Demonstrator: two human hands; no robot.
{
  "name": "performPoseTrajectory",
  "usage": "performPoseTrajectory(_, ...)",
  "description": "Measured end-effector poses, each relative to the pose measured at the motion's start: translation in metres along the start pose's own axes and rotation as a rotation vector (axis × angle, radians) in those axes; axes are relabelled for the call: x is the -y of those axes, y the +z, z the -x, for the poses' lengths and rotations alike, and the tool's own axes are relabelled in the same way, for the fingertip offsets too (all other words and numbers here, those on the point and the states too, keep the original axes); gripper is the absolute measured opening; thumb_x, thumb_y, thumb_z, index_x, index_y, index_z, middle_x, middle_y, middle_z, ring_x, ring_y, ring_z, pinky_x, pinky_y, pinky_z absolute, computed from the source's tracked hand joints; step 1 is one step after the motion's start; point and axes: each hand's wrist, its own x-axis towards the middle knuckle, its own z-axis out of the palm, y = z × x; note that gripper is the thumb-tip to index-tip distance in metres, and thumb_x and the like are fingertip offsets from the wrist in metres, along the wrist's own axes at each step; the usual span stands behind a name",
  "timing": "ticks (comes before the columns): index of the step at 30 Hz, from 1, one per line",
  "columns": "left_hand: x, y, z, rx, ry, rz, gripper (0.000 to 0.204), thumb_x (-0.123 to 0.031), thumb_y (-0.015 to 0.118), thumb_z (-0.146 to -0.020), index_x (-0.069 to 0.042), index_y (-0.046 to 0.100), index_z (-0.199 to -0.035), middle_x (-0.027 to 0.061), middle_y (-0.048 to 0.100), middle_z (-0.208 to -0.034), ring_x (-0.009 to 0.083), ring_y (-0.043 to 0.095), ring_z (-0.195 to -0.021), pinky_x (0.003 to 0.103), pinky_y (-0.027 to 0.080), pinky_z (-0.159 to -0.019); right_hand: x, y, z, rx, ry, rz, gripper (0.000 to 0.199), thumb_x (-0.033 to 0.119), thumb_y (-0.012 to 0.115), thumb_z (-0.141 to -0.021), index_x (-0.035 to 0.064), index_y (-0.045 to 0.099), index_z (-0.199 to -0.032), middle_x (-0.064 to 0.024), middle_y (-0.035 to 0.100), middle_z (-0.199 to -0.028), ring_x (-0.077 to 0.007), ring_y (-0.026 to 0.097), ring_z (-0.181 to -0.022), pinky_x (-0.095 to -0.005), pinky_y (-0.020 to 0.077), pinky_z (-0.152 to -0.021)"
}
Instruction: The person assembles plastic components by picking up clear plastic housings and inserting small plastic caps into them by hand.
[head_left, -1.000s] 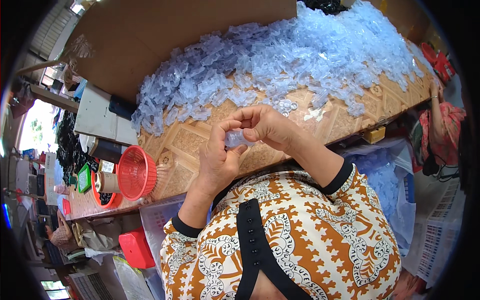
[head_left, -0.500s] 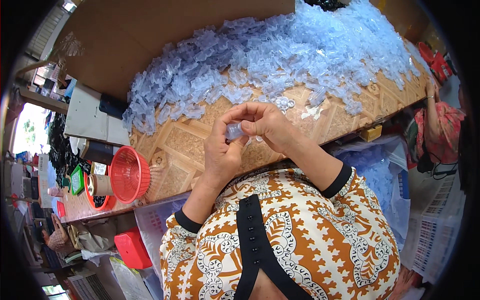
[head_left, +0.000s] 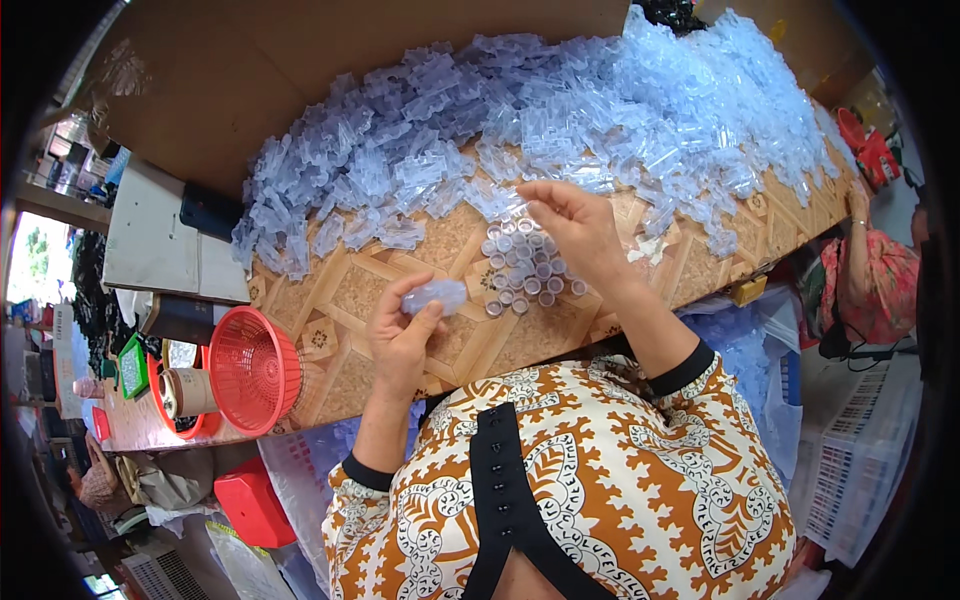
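My left hand [head_left: 400,335] is closed round a clear plastic tube-like piece [head_left: 436,296], held between thumb and fingers above the table. Up and to the right, my right hand [head_left: 580,232] has thumb and forefinger brought together at the near edge of a heap of clear plastic pieces [head_left: 400,130]. Whatever is between those fingertips, if anything, is too small to make out. Under and beside the right hand lies a cluster of small round clear caps [head_left: 525,262] on the patterned table [head_left: 365,285].
A red plastic basket [head_left: 257,370] stands on the table at left, beside a roll of tape [head_left: 186,392] and a green tray [head_left: 132,366]. Cardboard [head_left: 300,60] walls the far side. At right, another person's arm [head_left: 858,255] rests by the table edge.
My hands, together around the clear piece before, have parted. The left has moved down and left with the piece; the right has moved right and up, uncovering the small caps.
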Motion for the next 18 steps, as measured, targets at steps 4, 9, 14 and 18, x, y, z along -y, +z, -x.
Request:
performPoseTrajectory(4,0.004,-0.034,0.018,-0.066,-0.089,0.050,0.034,-0.002,0.066,-0.094,-0.002,0.058,-0.127,0.0075,0.068,-0.100,0.0103,0.065,-0.069,0.025,0.058,-0.065,0.000,0.007,-0.042,-0.026,-0.187,0.597,0.024,0.015,0.068,-0.086,0.0059,0.073,-0.107,-0.0164,0.071,-0.100,-0.0348,0.067,-0.092,-0.0436,0.0535,-0.083)
performPoseTrajectory(9,-0.002,-0.040,0.027,-0.077,-0.132,0.209,0.036,-0.002,0.067,-0.094,-0.001,0.055,-0.129,0.0096,0.069,-0.100,0.0117,0.067,-0.070,0.028,0.061,-0.067,-0.014,0.032,-0.076,0.062,-0.146,1.117,0.030,0.014,0.066,-0.086,0.0109,0.071,-0.115,-0.0122,0.071,-0.101,-0.0325,0.067,-0.101,-0.0439,0.0537,-0.087)
performPoseTrajectory(14,-0.005,-0.047,0.028,-0.037,-0.195,0.247,0.037,-0.002,0.066,-0.095,-0.001,0.053,-0.130,0.0107,0.068,-0.101,0.0136,0.068,-0.074,0.029,0.061,-0.068,-0.011,0.038,-0.084,0.094,-0.069,1.133,0.026,0.011,0.064,-0.083,0.0129,0.073,-0.108,-0.0125,0.072,-0.101,-0.0334,0.069,-0.095,-0.0444,0.0542,-0.083)
performPoseTrajectory(18,-0.013,-0.057,0.033,-0.003,-0.211,0.370,0.033,-0.003,0.062,-0.097,-0.001,0.053,-0.128,0.0110,0.068,-0.101,0.0147,0.068,-0.076,0.030,0.060,-0.069,-0.009,0.023,-0.074,0.007,-0.037,0.863,0.019,0.006,0.064,-0.085,0.0088,0.074,-0.101,-0.0124,0.074,-0.097,-0.0311,0.070,-0.090,-0.0400,0.0541,-0.077)
